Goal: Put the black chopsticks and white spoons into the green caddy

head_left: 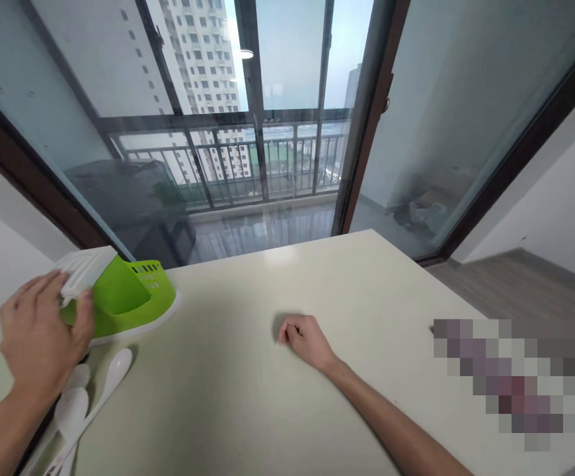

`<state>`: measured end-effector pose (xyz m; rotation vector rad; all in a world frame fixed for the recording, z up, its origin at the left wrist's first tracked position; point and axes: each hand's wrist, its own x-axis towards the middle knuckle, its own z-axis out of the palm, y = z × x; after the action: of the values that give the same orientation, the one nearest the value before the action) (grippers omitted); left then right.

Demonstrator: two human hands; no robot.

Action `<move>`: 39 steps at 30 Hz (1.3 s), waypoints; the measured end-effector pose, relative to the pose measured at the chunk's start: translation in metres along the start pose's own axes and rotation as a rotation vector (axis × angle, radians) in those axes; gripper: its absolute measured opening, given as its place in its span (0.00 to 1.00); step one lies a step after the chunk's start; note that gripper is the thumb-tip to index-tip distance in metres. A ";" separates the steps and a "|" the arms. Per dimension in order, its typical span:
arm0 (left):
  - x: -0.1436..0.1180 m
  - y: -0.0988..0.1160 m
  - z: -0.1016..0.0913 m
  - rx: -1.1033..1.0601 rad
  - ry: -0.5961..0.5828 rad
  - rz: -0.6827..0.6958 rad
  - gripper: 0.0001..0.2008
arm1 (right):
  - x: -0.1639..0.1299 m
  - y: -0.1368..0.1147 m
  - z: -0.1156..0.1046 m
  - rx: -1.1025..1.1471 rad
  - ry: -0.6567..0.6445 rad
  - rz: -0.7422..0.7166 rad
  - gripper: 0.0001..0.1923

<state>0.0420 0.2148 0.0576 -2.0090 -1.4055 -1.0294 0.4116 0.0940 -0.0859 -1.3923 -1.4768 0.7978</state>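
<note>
At the table's left side stands a green and white plastic utensil holder (161, 301), with a white slotted top and an open green compartment. My left hand (44, 324) grips its white top, fingers over the edge and thumb below it. Several white long-handled spoons (72, 413) lie together just in front of the holder, partly hidden by my left wrist. My right hand (306, 338) rests on the table near the middle, its fingers curled in and nothing visible in them.
The pale table (228, 396) has its far edge close to a glass sliding door (357, 172). On the right of the table lies a blurred-out, pixelated object (500, 377). A balcony with a railing is behind the glass.
</note>
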 end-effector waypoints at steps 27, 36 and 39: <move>0.004 0.027 0.009 -0.161 -0.129 0.043 0.27 | -0.008 0.005 -0.006 -0.021 -0.029 0.028 0.18; 0.003 -0.005 -0.001 -0.154 -0.181 -0.322 0.36 | -0.011 0.004 -0.008 -0.026 -0.030 0.041 0.17; -0.004 -0.020 -0.002 -0.081 -0.204 -0.339 0.33 | -0.012 0.005 -0.009 -0.022 -0.033 0.048 0.17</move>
<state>0.0217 0.2186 0.0552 -2.0233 -1.8904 -1.0555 0.4212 0.0816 -0.0889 -1.4419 -1.4867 0.8402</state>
